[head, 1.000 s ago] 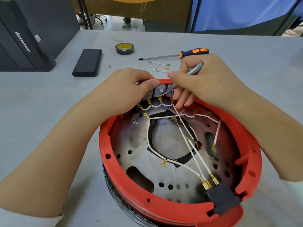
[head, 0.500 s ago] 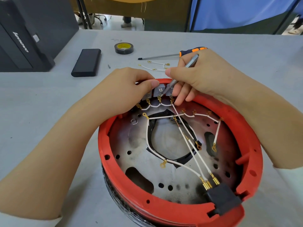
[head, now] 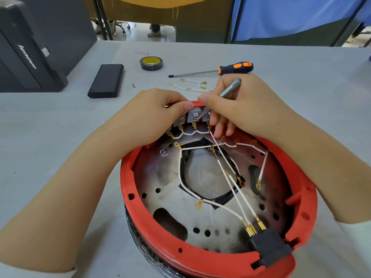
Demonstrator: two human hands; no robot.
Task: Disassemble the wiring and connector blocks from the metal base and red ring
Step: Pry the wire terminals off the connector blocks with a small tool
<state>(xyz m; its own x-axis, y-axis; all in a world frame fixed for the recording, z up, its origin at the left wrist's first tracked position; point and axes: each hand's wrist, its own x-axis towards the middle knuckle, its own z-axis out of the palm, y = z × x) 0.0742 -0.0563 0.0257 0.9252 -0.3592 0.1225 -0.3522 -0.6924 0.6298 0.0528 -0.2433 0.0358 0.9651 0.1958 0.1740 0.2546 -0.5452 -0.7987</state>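
As our left hand [head: 160, 115] kept pinching the connector blocks [head: 193, 116], our right hand [head: 241, 109], gripping the metal driver [head: 228, 90], had tilted it steeper, suggesting a terminal screw was loosening.

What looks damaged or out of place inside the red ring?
Dark sooty smudges mark the perforated metal base plate, heaviest near the black connector block. Several white wires end in brass ring terminals lying loose, fastened to nothing.
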